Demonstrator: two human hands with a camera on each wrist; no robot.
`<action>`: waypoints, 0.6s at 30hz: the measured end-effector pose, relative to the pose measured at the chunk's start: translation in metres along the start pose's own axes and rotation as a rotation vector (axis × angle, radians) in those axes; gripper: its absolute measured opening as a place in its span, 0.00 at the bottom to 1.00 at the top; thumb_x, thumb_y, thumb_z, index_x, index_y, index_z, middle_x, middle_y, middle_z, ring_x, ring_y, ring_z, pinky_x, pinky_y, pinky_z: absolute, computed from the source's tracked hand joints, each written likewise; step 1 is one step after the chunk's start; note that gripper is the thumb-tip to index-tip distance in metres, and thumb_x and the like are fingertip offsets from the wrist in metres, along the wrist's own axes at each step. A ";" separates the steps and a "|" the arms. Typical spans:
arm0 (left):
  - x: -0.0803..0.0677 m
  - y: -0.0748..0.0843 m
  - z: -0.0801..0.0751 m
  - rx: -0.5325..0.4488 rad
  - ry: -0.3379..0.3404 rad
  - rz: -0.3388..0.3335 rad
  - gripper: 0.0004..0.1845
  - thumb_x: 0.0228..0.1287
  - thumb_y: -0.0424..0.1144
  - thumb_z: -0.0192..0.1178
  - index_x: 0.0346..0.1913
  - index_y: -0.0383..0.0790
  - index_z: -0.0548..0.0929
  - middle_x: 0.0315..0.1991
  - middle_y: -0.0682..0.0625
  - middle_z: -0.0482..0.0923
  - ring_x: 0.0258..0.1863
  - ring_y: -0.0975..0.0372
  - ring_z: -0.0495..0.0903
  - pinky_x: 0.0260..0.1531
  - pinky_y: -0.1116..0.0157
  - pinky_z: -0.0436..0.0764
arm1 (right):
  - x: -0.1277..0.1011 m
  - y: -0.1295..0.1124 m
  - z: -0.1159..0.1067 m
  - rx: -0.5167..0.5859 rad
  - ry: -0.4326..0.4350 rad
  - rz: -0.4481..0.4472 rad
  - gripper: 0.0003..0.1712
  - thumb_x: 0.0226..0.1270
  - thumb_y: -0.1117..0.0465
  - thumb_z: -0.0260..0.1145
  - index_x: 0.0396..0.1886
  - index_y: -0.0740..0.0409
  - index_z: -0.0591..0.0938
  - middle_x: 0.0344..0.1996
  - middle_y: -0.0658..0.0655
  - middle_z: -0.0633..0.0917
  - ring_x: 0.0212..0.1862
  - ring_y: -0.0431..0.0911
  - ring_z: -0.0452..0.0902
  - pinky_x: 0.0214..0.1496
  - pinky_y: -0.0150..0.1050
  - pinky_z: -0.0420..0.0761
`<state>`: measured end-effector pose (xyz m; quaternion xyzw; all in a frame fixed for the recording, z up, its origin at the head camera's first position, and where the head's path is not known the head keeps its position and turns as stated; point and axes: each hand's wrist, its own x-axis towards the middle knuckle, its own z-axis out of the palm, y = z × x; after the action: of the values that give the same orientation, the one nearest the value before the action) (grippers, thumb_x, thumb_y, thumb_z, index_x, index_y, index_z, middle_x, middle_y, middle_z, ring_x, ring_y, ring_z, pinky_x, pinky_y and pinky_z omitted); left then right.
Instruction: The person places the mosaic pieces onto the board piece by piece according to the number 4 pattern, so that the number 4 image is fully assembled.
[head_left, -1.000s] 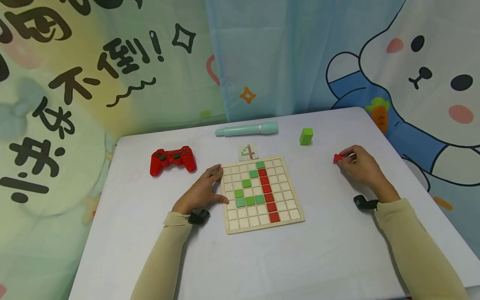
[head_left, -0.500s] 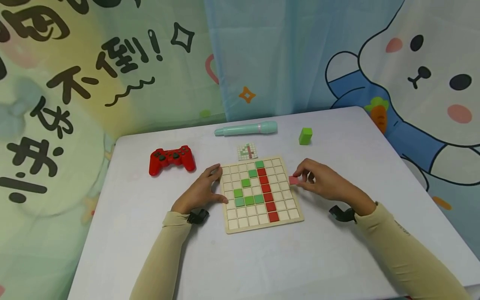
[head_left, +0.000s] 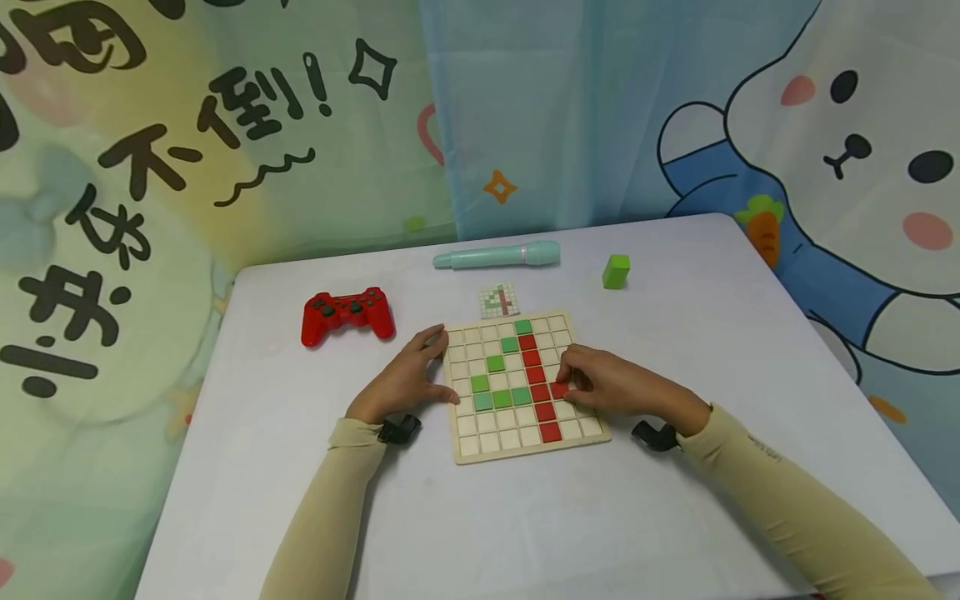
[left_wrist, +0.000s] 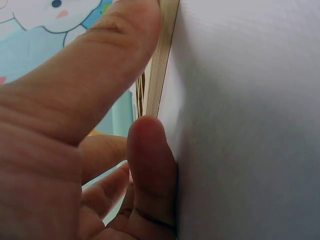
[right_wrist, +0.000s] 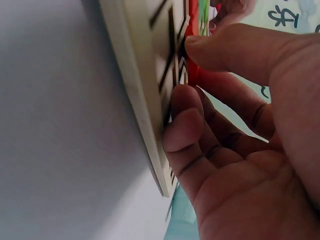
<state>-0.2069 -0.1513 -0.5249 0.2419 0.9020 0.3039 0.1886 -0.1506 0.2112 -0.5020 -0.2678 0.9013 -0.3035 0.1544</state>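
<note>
Red, the small tile (head_left: pixel 559 389) sits pinched at the tips of the right hand (head_left: pixel 611 389), over the wooden grid board (head_left: pixel 525 450) just to the right of the red column (head_left: pixel 537 382), in about the row of the green bar (head_left: pixel 501 398); the tile lies to the left of the palm, at the fingertips, and the forearm runs in from the lower right, low over the board's right edge; the left hand (head_left: pixel 405 379) rests on the white table (head_left: pixel 480 517) with straight, relaxed fingers touching the board's left edge, holding nothing; the right hand is plainly the nearer to the tile. A red game controller (head_left: pixel 347 314), a teal pen-like wand (head_left: pixel 497 256), a green block (head_left: pixel 616 272) and a small pattern card (head_left: pixel 498 301) lie beyond the board, well apart from both hands.

Left wrist view: the thumb (left_wrist: pixel 150 165) and a finger (left_wrist: pixel 90 85) lie against the board's pale edge (left_wrist: pixel 161 75); no tile is held.

Right wrist view: the thumb (right_wrist: pixel 235 50) and curled fingers (right_wrist: pixel 185 125) clamp the red tile (right_wrist: pixel 192 60) flat against the board's face (right_wrist: pixel 150 75); whether it is seated in a cell I cannot tell.
</note>
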 end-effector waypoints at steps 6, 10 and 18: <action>-0.001 0.000 0.000 -0.006 -0.001 -0.007 0.61 0.55 0.49 0.83 0.85 0.38 0.56 0.89 0.45 0.48 0.88 0.47 0.51 0.83 0.48 0.65 | 0.001 -0.004 0.002 -0.014 -0.005 0.003 0.08 0.72 0.61 0.74 0.43 0.54 0.82 0.39 0.49 0.80 0.37 0.39 0.74 0.39 0.31 0.77; -0.001 0.000 0.000 -0.013 0.001 -0.013 0.61 0.55 0.49 0.83 0.85 0.39 0.56 0.89 0.45 0.48 0.88 0.47 0.51 0.83 0.48 0.65 | 0.002 -0.006 0.002 -0.039 -0.007 0.023 0.07 0.71 0.62 0.75 0.42 0.53 0.83 0.41 0.50 0.80 0.40 0.41 0.74 0.42 0.32 0.78; 0.001 -0.003 0.002 -0.006 -0.002 -0.014 0.62 0.54 0.50 0.83 0.86 0.40 0.56 0.89 0.46 0.48 0.88 0.49 0.51 0.83 0.49 0.64 | 0.010 -0.004 0.001 -0.045 -0.020 0.050 0.08 0.67 0.65 0.77 0.36 0.53 0.83 0.40 0.51 0.83 0.41 0.42 0.74 0.46 0.38 0.78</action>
<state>-0.2079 -0.1518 -0.5282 0.2353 0.9025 0.3051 0.1925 -0.1570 0.2019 -0.5013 -0.2516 0.9126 -0.2766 0.1650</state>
